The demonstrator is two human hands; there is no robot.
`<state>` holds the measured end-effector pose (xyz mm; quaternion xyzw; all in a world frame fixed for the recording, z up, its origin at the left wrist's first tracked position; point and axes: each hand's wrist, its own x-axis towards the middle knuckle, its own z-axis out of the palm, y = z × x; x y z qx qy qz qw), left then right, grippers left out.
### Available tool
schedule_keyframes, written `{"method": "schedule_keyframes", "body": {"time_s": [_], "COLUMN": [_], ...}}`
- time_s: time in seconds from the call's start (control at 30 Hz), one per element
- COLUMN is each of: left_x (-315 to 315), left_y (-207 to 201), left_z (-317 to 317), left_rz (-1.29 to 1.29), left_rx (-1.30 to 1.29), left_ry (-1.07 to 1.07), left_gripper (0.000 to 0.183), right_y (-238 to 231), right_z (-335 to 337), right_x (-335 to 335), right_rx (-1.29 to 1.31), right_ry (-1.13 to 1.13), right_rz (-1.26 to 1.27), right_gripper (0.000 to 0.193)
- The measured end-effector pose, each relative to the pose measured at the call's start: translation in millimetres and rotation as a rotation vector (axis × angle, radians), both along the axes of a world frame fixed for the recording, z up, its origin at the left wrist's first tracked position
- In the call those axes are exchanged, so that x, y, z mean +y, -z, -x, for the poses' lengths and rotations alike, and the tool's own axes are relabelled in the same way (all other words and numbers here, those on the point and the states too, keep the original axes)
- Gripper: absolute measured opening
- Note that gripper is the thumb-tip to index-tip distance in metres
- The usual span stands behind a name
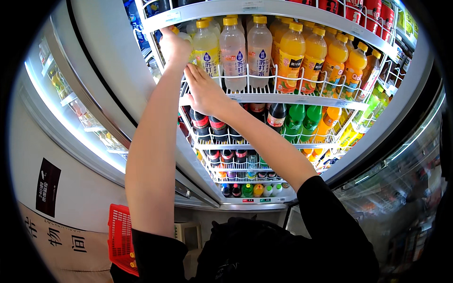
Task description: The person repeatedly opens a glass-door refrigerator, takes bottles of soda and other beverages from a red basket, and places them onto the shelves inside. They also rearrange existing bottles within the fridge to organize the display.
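Observation:
My left hand [175, 46] reaches up to the left end of the shelf of yellow-capped bottles. Its fingers are curled around the upper part of a bottle with a yellow cap [175, 29], which the hand mostly covers. Just below and to the right, my right hand [205, 89] has its fingers stretched upward at the shelf's left corner. Its thumb lies by the white shelf edge [245, 98]. Beside my hands stands a clear bottle with a yellow label [206, 47], and then clear bottles with pale labels [233, 55].
Orange juice bottles [289, 59] fill the shelf's right side behind a wire guard [264, 70]. Lower shelves hold dark soda bottles [200, 120] and green bottles [295, 115]. Red cans [351, 9] sit above. A red basket [120, 231] is at lower left, near the cooler's frame [113, 61].

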<state>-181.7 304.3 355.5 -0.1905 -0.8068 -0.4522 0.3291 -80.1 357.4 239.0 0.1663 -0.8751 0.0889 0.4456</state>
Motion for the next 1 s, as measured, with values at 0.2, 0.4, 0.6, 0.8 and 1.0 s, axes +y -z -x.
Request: {"method": "schedule_keyframes", "body": {"time_s": [0.2,0.4,0.6,0.8,1.0], "left_x": [-0.8,-22.2,-37.3,-53.2,-82.0], "left_y": [9.3,5.5,-5.6,-7.0,-23.0], "left_z": [-31.6,-46.2,-78.2,-103.9,-131.2], "left_rz": [0.13,0.269,0.393,0.364,0.277], "left_rx": [0.021,0.193,0.343,0.351,0.51], "left_ry": [-0.116,-0.092,-0.05,-0.067,0.051], "left_gripper": [0.041,0.033,0.029,0.026,0.024], "right_y": [10.2,9.9,16.8,17.8,3.5], "right_z": [7.6,-2.4,-5.5,-17.1,-27.1], "right_x": [1.8,-0.1,-10.0,-14.9,-31.2], "right_rx": [0.096,0.062,0.132,0.182,0.218], "right_ry": [0.056,0.014,-0.079,-0.056,-0.16], "right_rz": [-0.066,0.001,0.133,0.073,0.234], "right_gripper": [0.074,0.077,0.087,0.095,0.095]}}
